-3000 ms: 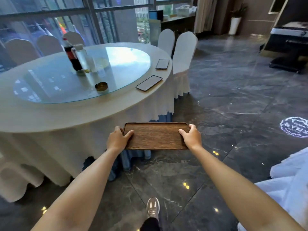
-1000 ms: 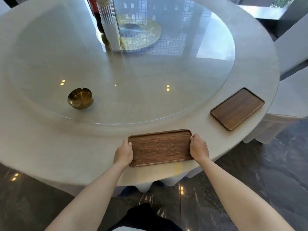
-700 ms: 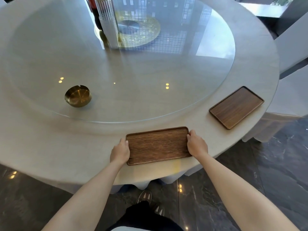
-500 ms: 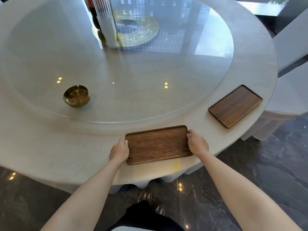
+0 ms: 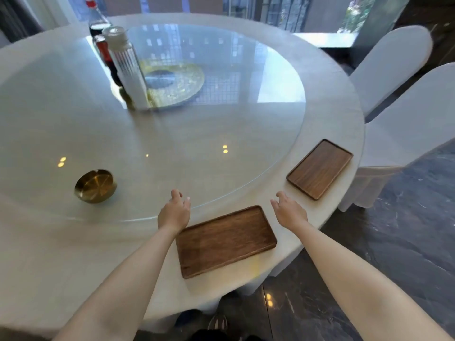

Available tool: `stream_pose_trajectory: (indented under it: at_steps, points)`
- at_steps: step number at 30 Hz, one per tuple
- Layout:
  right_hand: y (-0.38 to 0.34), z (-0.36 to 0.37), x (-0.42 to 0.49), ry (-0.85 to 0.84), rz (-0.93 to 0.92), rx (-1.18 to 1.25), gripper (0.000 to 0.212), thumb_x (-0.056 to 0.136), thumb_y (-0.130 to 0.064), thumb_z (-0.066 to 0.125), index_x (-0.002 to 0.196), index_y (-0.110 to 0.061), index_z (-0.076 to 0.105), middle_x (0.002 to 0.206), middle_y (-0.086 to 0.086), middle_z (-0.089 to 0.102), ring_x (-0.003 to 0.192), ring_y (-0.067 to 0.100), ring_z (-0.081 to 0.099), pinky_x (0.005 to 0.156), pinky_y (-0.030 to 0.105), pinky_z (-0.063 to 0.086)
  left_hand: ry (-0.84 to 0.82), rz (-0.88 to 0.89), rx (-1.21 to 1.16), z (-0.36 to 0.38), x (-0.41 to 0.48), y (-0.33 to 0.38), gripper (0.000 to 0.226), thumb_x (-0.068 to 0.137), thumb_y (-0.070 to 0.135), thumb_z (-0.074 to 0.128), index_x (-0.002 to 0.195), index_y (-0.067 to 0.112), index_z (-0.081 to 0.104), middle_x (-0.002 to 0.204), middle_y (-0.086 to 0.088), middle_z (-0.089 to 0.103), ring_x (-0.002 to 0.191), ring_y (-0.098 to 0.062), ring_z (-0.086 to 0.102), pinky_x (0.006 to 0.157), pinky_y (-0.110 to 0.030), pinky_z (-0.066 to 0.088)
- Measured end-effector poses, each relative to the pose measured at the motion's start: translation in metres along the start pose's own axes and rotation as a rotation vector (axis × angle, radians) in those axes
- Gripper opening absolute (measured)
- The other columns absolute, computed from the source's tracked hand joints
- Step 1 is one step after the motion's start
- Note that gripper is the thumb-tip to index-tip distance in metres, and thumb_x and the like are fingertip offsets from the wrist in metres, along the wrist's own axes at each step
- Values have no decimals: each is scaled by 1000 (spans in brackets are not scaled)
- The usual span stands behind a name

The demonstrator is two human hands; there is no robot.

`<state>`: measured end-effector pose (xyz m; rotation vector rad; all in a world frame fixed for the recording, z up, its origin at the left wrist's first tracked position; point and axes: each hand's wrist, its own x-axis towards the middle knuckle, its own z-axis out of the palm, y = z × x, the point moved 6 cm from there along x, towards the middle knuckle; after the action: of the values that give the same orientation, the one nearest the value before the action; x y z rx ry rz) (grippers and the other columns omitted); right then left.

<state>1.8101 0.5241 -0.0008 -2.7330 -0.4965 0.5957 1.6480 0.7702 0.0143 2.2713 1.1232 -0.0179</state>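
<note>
A rectangular wooden tray (image 5: 225,241) lies flat on the white tablecloth near the front edge of the round table (image 5: 330,112). My left hand (image 5: 174,212) hovers at the tray's far left corner with relaxed fingers, holding nothing. My right hand (image 5: 289,212) hovers just past the tray's far right corner, fingers loose and empty. Neither hand touches the tray. A second wooden tray (image 5: 319,169) lies further right on the table's rim.
A glass turntable (image 5: 221,134) covers the table's middle, with a brass ashtray (image 5: 94,185) at its left and a cola bottle (image 5: 101,40) and clear ribbed container (image 5: 126,67) further back. Two white-covered chairs (image 5: 403,119) stand at the right. Dark polished floor (image 5: 394,242) lies below.
Three seconds ago I carried the tray in the air, then it sat on the table in both hands. Both hands have let go and moved forward past it.
</note>
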Motion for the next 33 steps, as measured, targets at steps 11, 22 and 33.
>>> stream_pose_trajectory:
  at_steps: [11,22,33]
  points:
    - [59,-106,44,226,45,149,44,99,-34,32,133,-7,39,137,17,44,124,33,44,94,42,42,-57,155,-52,49,24,128,35,99,29,31,125,5,35,119,-24,60,109,-40,57,83,-41,42]
    - [166,-170,163,100,-96,113,47,99,-35,32,135,-6,36,137,15,43,126,31,41,100,44,38,-21,-155,-126,165,27,223,41,98,30,34,129,4,33,127,-25,56,117,-40,53,92,-42,41]
    - [215,-168,235,-188,-173,1,49,99,-33,31,138,-4,31,142,18,36,131,34,35,104,45,34,-137,-418,49,228,-1,251,48,96,46,32,119,5,43,122,-17,61,112,-34,58,89,-37,44]
